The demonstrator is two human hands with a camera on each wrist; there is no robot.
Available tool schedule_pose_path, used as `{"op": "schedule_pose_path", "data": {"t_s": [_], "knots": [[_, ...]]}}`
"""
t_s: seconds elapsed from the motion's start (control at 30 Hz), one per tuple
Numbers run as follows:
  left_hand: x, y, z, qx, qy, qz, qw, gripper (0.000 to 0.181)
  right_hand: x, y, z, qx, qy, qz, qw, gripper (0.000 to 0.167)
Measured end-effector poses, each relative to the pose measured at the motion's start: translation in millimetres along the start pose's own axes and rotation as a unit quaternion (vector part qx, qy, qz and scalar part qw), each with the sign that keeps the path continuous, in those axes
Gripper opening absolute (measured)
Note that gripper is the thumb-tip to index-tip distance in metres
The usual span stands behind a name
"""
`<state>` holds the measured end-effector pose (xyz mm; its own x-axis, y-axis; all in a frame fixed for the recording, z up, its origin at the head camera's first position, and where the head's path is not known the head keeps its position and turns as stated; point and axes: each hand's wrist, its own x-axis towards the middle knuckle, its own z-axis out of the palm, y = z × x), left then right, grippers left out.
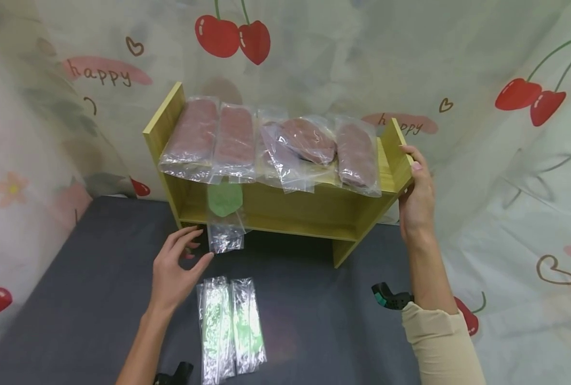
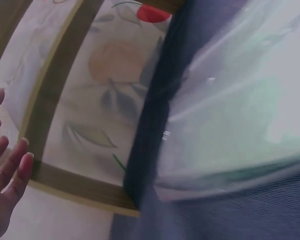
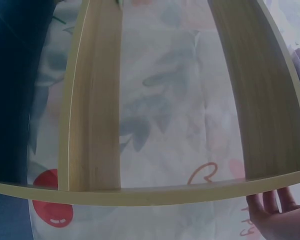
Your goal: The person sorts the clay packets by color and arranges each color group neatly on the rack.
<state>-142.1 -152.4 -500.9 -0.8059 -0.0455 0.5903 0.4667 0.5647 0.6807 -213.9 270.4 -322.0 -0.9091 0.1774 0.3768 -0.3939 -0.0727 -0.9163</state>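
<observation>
A small two-tier wooden shelf [image 1: 295, 208] stands at the back of the dark table. My right hand [image 1: 417, 192] holds its right side panel; the right wrist view shows those fingers [image 3: 270, 201] against the panel's outer side. On the lower tier, a clear bag with a round green piece [image 1: 225, 199] hangs over the front edge at the left. Just in front of that bag is my left hand [image 1: 177, 267], thumb and fingers apart, gripping nothing. In the left wrist view its fingers [image 2: 12, 165] are spread. Closer to me lie clear bags with pale green contents [image 1: 218, 326].
Several clear bags with flat pink contents [image 1: 234, 136] lie along the top tier, overhanging its front edge. Behind the shelf hangs a cloth printed with cherries [image 1: 218, 36]. Dark cloth covers the table [image 1: 324, 321].
</observation>
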Motion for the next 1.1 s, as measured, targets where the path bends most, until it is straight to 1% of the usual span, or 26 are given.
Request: {"op": "schedule_pose_path", "data": {"t_s": [0.13,0.23,0.4,0.53,0.63,0.8,0.87,0.93,1.0,1.03,1.1], "knots": [[-16.4,-4.1,-5.2,0.006,0.010,-0.022,0.9997,0.055,-0.7,1,0,0.002,0.001,-0.001,1.0000,0.039],[-28.8,-6.0,-7.5,0.011,0.007,-0.033,0.9994,0.055,-0.3,2,0,0.003,0.003,-0.005,1.0000,0.039],[-49.0,-8.1,-8.8,0.021,-0.010,-0.049,0.9985,0.056,0.4,3,0,0.001,0.006,-0.016,0.9999,0.039],[-65.5,-9.6,-7.1,0.034,-0.028,-0.080,0.9959,0.058,0.6,3,1,0.002,0.006,-0.019,0.9998,0.040],[-76.9,-10.5,-5.1,0.037,-0.035,-0.098,0.9939,0.059,1.5,2,2,0.005,0.006,-0.018,0.9998,0.040],[-94.7,-11.1,-2.4,0.045,-0.049,-0.121,0.9904,0.057,2.1,1,4,0.003,0.006,-0.017,0.9998,0.040],[-100.5,-10.6,-1.0,0.057,-0.061,-0.138,0.9870,0.057,1.9,2,4,0.002,0.005,-0.017,0.9998,0.041],[-105.4,-9.9,0.8,0.074,-0.079,-0.156,0.9818,0.059,1.6,2,4,0.002,0.007,-0.018,0.9998,0.040],[-109.4,-8.5,2.7,0.086,-0.104,-0.179,0.9746,0.060,1.3,2,3,0.002,0.008,-0.019,0.9998,0.040],[-110.9,-7.5,3.6,0.095,-0.119,-0.190,0.9697,0.062,1.3,2,3,0.002,0.010,-0.019,0.9998,0.040],[-113.5,-6.1,4.8,0.101,-0.143,-0.204,0.9632,0.064,1.1,1,2,0.005,0.013,-0.017,0.9998,0.040]]}}
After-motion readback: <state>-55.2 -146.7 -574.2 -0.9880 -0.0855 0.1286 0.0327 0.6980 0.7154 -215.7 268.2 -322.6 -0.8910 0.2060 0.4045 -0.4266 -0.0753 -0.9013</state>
